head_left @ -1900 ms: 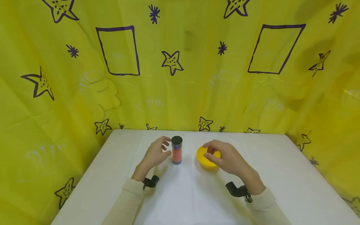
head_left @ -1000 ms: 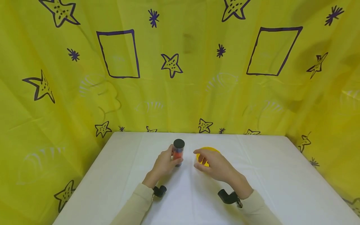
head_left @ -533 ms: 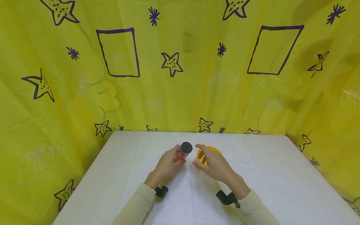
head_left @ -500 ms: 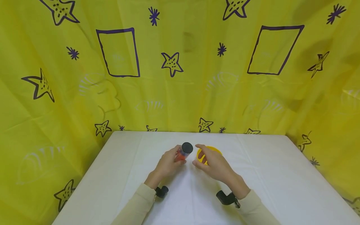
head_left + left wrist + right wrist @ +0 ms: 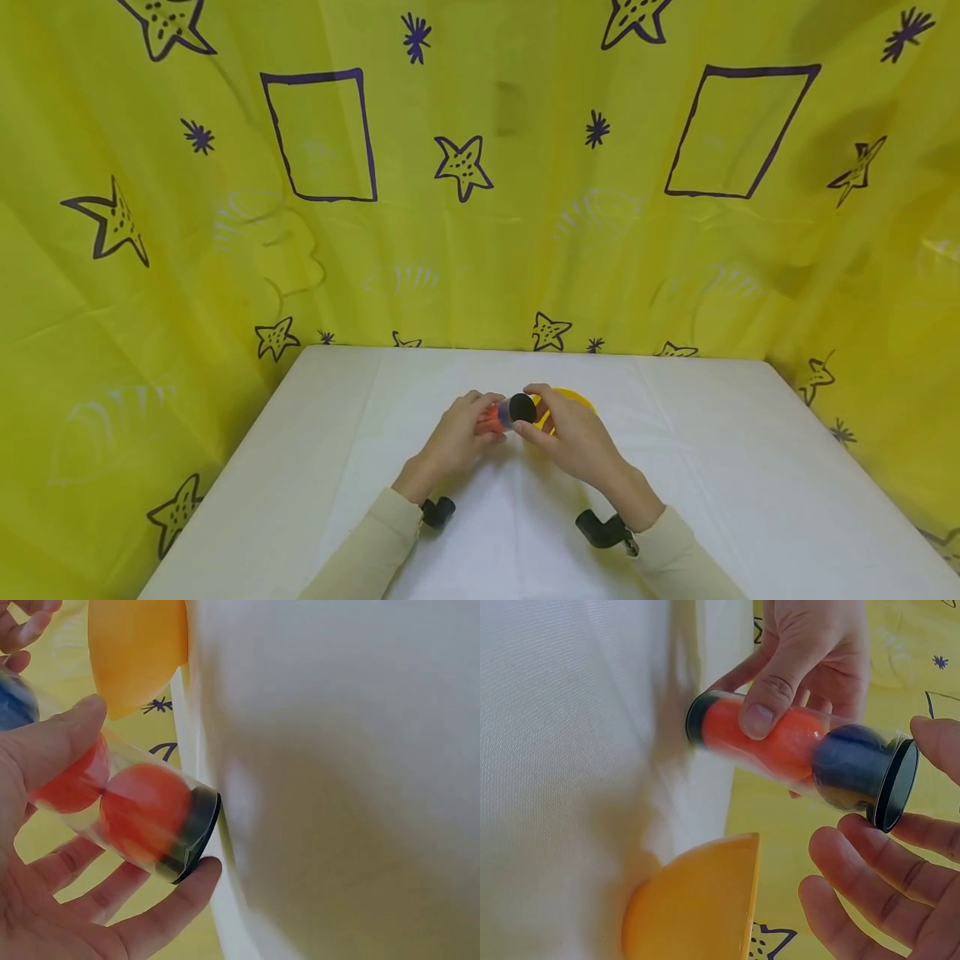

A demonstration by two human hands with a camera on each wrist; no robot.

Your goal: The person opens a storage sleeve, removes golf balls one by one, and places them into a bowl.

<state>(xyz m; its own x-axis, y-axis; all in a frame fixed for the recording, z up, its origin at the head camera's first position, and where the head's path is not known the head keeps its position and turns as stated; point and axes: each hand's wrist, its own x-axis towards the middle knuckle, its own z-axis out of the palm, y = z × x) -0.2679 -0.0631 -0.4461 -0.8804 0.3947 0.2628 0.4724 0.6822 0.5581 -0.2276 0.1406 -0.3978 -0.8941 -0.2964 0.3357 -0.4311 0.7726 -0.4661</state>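
My left hand (image 5: 452, 432) grips a clear plastic tube (image 5: 772, 742) of balls, thumb on the near side and fingers behind. Inside sit red-orange balls (image 5: 146, 810) and a dark blue ball (image 5: 849, 766). The tube is tilted nearly level above the table, its black cap (image 5: 522, 407) towards my right hand (image 5: 573, 437). Around that cap, the right thumb and fingers are spread on opposite sides, close to the rim; firm contact cannot be made out. A yellow bowl (image 5: 694, 900) stands behind the right hand, which partly hides it in the head view.
A white-covered table (image 5: 697, 467) spreads under both hands. Yellow curtains (image 5: 517, 275) with drawn stars and frames enclose the back and sides. Each wrist carries a black camera mount, such as the right wrist mount (image 5: 600, 529).
The left hand has taken hold of the upright tube, lifted it and tipped it rightwards, bringing its cap between the right fingers. The right hand has come slightly nearer, left of the bowl's middle.
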